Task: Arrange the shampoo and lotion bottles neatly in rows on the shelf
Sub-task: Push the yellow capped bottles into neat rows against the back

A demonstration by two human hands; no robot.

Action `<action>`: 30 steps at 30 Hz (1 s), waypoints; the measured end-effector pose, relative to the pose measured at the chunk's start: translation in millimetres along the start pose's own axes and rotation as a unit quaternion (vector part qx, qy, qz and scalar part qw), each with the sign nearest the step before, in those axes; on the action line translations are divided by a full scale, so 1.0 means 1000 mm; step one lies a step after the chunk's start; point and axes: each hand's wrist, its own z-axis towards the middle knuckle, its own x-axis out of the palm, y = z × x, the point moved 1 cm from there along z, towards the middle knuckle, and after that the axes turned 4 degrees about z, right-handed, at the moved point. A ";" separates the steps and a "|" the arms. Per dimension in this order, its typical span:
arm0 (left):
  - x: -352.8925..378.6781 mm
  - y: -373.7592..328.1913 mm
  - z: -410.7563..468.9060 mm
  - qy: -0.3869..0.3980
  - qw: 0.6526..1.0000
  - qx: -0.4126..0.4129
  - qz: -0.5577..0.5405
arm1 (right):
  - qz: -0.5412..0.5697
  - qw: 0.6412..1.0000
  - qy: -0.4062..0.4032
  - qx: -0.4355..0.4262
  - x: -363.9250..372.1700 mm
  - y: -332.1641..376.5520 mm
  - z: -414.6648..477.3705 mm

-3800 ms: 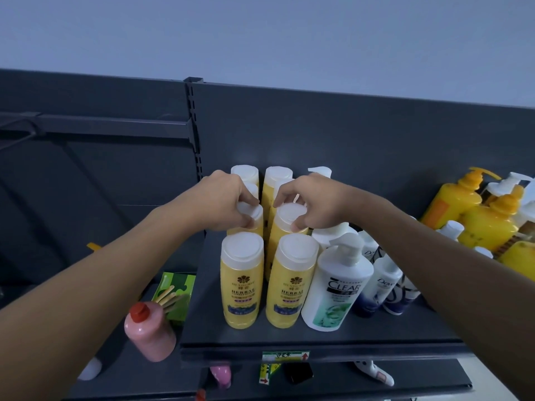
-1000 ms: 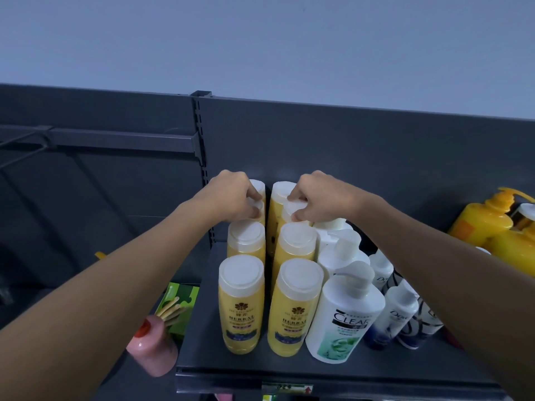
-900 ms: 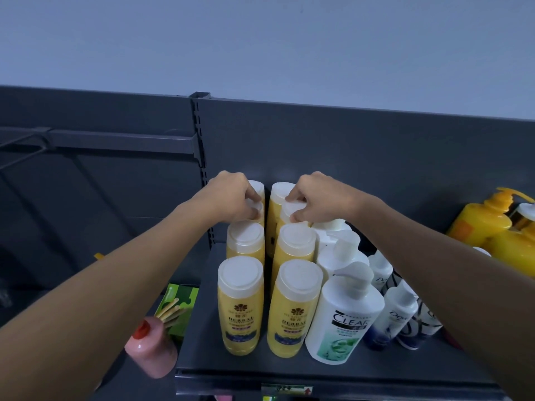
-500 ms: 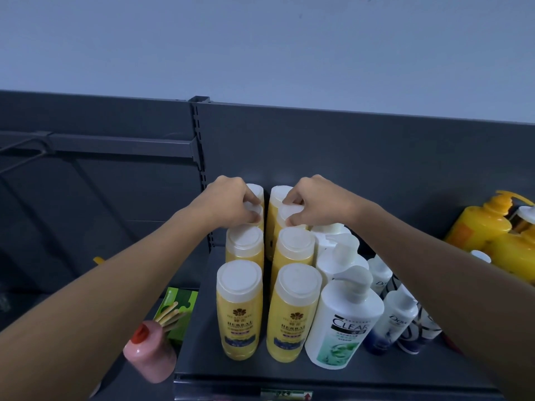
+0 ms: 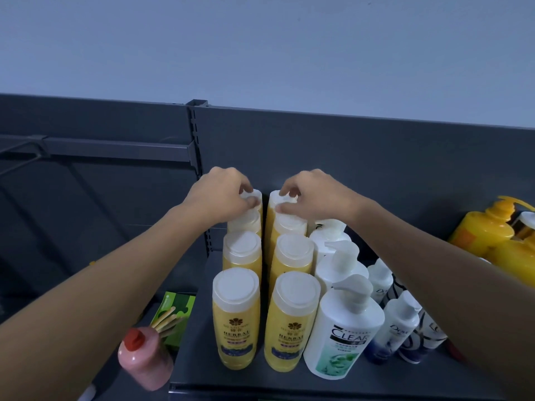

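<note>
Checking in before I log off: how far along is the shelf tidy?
Done: the yellow Herbal bottles stand in two straight columns, the Clear pump bottles lined up beside them. In hand: the left hand and right hand each grip a rear yellow bottle's cap. Left: the small Dove bottles look loosely clustered, and the yellow pump bottles at far right stand apart.

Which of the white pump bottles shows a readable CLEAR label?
The front pump bottle, right of the front yellow bottles. Those behind it show only their pumps and shoulders.

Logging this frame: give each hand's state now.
Left hand: closed on a yellow bottle's cap.
Right hand: closed on another yellow bottle's cap.
</note>
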 end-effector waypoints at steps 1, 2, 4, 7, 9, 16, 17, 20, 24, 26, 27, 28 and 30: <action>-0.002 0.000 0.004 -0.011 1.000 0.003 -0.012 | -0.010 1.000 -0.022 -0.006 -0.002 0.000 0.003; -0.003 0.000 0.008 -0.012 1.000 0.008 -0.020 | -0.019 0.999 -0.039 -0.015 -0.004 0.000 0.008; -0.003 -0.002 0.017 0.008 0.999 0.023 -0.021 | -0.038 0.998 -0.031 -0.038 -0.004 -0.002 0.016; 0.005 -0.005 0.029 0.045 0.998 0.033 0.000 | -0.066 0.995 0.031 -0.061 0.003 -0.005 0.026; 0.011 -0.007 0.034 0.059 0.998 0.029 0.018 | -0.081 0.993 0.059 -0.065 0.008 -0.005 0.032; 0.018 -0.006 0.041 0.035 0.999 0.008 0.017 | -0.122 0.985 0.073 -0.096 0.013 -0.014 0.040; 0.018 -0.007 0.042 0.034 0.999 0.006 0.018 | -0.121 0.985 0.070 -0.101 0.014 -0.015 0.040; 0.019 -0.009 0.042 0.030 0.999 0.003 0.024 | -0.129 0.981 0.058 -0.130 0.016 -0.016 0.039; 0.019 -0.009 0.042 0.035 0.999 0.004 0.031 | -0.128 0.981 0.052 -0.135 0.016 -0.020 0.038; 0.019 -0.009 0.042 0.035 0.999 0.003 0.027 | -0.123 0.983 0.049 -0.128 0.015 -0.023 0.038; 0.019 -0.009 0.042 0.035 0.999 0.001 0.026 | -0.122 0.983 0.047 -0.128 0.015 -0.024 0.038; 0.019 -0.009 0.041 0.034 0.999 0.001 0.025 | -0.123 0.983 0.046 -0.130 0.015 -0.025 0.037; 0.019 -0.010 0.040 0.033 0.999 0.001 0.028 | -0.125 0.982 0.047 -0.134 0.015 -0.025 0.037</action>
